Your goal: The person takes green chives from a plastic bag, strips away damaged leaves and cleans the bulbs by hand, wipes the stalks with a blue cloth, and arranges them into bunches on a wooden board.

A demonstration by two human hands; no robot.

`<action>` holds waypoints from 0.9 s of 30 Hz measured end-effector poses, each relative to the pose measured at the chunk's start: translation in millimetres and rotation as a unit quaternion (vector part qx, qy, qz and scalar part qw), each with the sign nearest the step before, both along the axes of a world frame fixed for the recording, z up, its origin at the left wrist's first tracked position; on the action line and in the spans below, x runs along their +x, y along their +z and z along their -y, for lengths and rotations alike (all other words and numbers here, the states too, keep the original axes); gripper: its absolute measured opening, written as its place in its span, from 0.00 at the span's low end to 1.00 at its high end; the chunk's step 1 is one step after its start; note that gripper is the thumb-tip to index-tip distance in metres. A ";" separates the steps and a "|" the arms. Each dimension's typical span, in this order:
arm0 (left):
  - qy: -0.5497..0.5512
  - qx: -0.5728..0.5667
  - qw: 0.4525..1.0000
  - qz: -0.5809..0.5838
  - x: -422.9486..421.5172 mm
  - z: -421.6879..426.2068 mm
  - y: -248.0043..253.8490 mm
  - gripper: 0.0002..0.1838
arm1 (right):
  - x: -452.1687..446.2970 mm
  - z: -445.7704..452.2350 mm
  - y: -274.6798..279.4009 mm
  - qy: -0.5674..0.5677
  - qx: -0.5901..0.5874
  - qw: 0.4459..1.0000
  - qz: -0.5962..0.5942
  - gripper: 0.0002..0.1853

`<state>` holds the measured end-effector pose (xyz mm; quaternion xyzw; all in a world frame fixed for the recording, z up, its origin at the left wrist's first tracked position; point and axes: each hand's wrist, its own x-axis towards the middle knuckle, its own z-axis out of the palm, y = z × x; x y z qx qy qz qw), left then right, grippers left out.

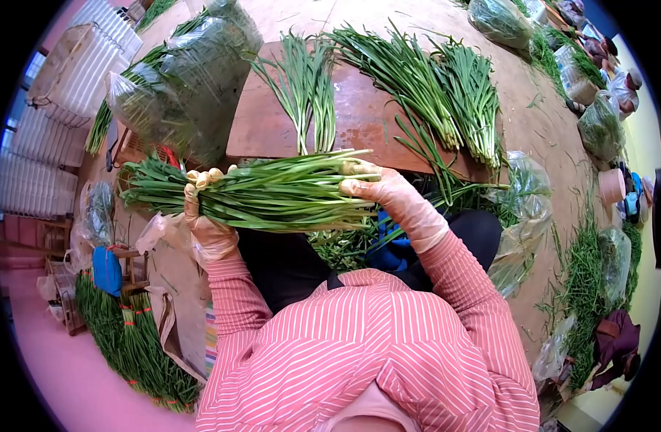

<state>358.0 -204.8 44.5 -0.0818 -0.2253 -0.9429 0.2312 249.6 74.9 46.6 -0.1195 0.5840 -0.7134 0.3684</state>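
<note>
A thick bunch of long green stalks (pixel 280 191) lies level across both hands, above my lap. My left hand (pixel 205 209), in a thin clear glove, is wrapped round its leafy part on the left. At the pale cut ends on the right, my right hand (pixel 377 189), gloved the same way, grips the bunch with fingers and thumb. Beyond it stands a low wooden board (pixel 359 115). Two small bundles (pixel 301 90) lie side by side at its middle, and larger piles (pixel 445 93) spread over its right side.
A big plastic bag of greens (pixel 193 79) stands at the upper left, near stacked white crates (pixel 50 137). Tied bundles (pixel 132 338) lie at the lower left. On the right are an open plastic bag (pixel 528 187), loose greens (pixel 586 288) and several people along the edge.
</note>
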 end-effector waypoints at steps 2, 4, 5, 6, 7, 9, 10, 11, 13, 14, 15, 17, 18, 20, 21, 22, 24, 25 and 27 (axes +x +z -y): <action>0.007 0.003 1.000 0.006 0.1 0.7 -1.1 0.10 | -0.1 0.2 -8.4 -0.032 -0.006 0.999 0.016 0.22; 0.000 -0.012 1.000 -0.017 -0.9 5.5 -5.7 0.11 | -1.1 0.8 -12.3 -0.062 -0.012 0.997 0.033 0.20; 0.001 -0.012 1.000 -0.016 1.3 8.6 -6.3 0.11 | -3.8 -1.1 -15.5 -0.109 0.018 0.994 -0.024 0.18; 0.022 -0.001 0.999 0.039 5.0 11.9 -6.6 0.13 | -7.6 -5.0 -20.1 -0.156 0.048 0.983 -0.080 0.17; 0.043 0.011 0.995 0.094 8.2 18.1 -6.8 0.14 | -12.4 -9.9 -26.1 -0.203 0.077 0.967 -0.137 0.16; 0.024 0.089 0.995 0.039 8.0 51.5 -30.3 0.16 | -35.1 -41.1 -44.8 -0.210 0.120 0.940 -0.241 0.11; 0.098 0.059 0.990 0.086 7.6 62.7 -38.5 0.16 | -43.9 -56.5 -43.5 -0.204 0.183 0.926 -0.260 0.09; 0.172 0.027 0.976 0.133 6.5 71.0 -44.7 0.15 | -51.2 -73.6 -43.2 -0.164 0.319 0.867 -0.347 0.14; 0.171 0.019 0.979 0.105 4.9 72.1 -42.8 0.15 | -51.4 -81.8 -66.1 -0.245 0.500 0.618 -0.555 0.22; 0.209 0.030 0.966 0.148 4.6 66.3 -39.1 0.15 | -48.3 -83.3 -69.6 -0.224 0.433 0.707 -0.513 0.25; 0.211 0.029 0.966 0.148 3.6 63.3 -36.6 0.15 | -40.4 -78.6 -55.1 -0.200 0.360 0.785 -0.463 0.27; 0.201 0.043 0.963 0.177 1.2 58.9 -33.5 0.16 | -17.1 -49.2 -5.1 -0.073 0.251 0.936 -0.236 0.30; 0.193 0.051 0.962 0.188 -0.4 56.0 -31.3 0.16 | -5.0 -33.5 13.2 -0.017 0.197 0.971 -0.134 0.29; 0.178 0.049 0.968 0.173 -4.4 55.6 -35.9 0.16 | 14.8 -6.2 20.0 0.059 0.160 0.983 -0.068 0.30; 0.167 0.048 0.972 0.158 -6.3 54.9 -37.5 0.16 | 20.7 7.6 16.6 0.083 0.147 0.985 -0.028 0.31; 0.165 0.048 0.973 0.157 -9.1 52.4 -36.8 0.16 | 24.8 20.6 21.4 0.093 0.173 0.980 0.017 0.31; 0.237 0.025 0.951 0.195 -14.6 45.4 -34.7 0.22 | 31.0 33.6 16.9 0.071 0.132 0.987 0.050 0.26; 0.236 0.024 0.952 0.195 -13.7 43.1 -32.2 0.22 | 31.8 36.5 12.1 0.065 0.109 0.989 0.072 0.23; 0.196 0.038 0.960 0.198 -9.9 40.0 -26.8 0.22 | 27.9 32.7 -1.2 0.024 0.049 0.994 0.096 0.16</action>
